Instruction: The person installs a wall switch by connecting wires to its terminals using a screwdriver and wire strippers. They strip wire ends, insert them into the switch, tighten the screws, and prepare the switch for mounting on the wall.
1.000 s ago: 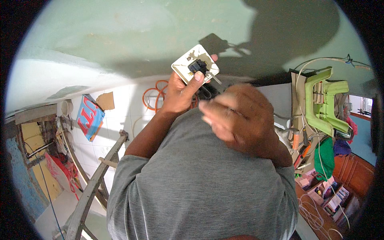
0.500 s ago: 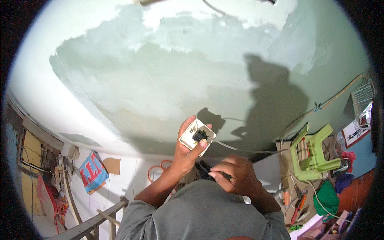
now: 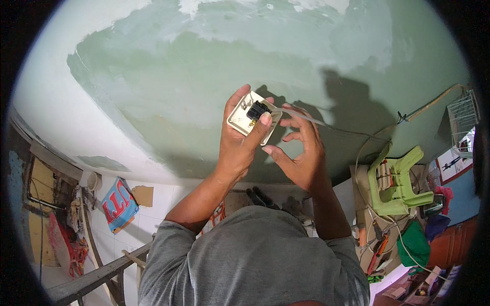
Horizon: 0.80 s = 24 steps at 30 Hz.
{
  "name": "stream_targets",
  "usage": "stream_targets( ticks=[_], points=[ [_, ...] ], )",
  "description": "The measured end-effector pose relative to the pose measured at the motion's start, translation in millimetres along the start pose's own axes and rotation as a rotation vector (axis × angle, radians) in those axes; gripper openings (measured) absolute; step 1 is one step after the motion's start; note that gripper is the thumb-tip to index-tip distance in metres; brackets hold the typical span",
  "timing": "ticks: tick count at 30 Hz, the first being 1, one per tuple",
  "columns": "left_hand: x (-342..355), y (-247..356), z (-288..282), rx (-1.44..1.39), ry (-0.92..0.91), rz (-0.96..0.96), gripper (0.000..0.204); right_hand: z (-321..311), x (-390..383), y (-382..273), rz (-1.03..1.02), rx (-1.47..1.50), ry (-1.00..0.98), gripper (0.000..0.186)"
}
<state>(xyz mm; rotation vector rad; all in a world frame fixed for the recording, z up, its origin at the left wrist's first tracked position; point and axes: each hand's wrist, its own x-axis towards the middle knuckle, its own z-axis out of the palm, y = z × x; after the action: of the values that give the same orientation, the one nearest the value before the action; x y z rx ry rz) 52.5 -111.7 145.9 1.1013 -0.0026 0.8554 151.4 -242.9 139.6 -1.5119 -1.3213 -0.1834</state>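
Note:
My left hand [image 3: 235, 150] grips a white square electrical wall plate [image 3: 238, 120], its hollow back turned up. The thumb presses beside a black module [image 3: 258, 109] set in the plate; a small brass-coloured part shows by it. From the plate's right side a thin pale cable [image 3: 326, 125] runs off to the right. Close by the plate's right edge is my right hand [image 3: 309, 160], fingers spread and curved, thumb apart from them. The fingertips lie next to the cable; whether they touch it I cannot tell.
Ahead stands a patchy green-and-white wall [image 3: 204, 71]. On the right, a light-green plastic stool [image 3: 408, 196] lies tipped among cords and orange-handled tools [image 3: 378, 253]. A wire rack [image 3: 462, 122] is at the far right. A rail [image 3: 97, 278] crosses the lower left.
Both hands have moved up and away from my body, the left carrying the wall plate. My right hand has risen from near my chest to the plate's right side, its fingers spreading.

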Motion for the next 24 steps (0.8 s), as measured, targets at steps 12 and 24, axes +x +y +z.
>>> stream_targets(
  ticks=[12,24],
  points=[
    [4,-6,15,-0.007,0.063,0.013,0.073,5,3,19,-0.061,0.102,0.003,0.088],
    [6,8,20,-0.140,-0.036,0.002,0.064,11,15,23,-0.083,0.379,0.028,0.080]
  ],
)
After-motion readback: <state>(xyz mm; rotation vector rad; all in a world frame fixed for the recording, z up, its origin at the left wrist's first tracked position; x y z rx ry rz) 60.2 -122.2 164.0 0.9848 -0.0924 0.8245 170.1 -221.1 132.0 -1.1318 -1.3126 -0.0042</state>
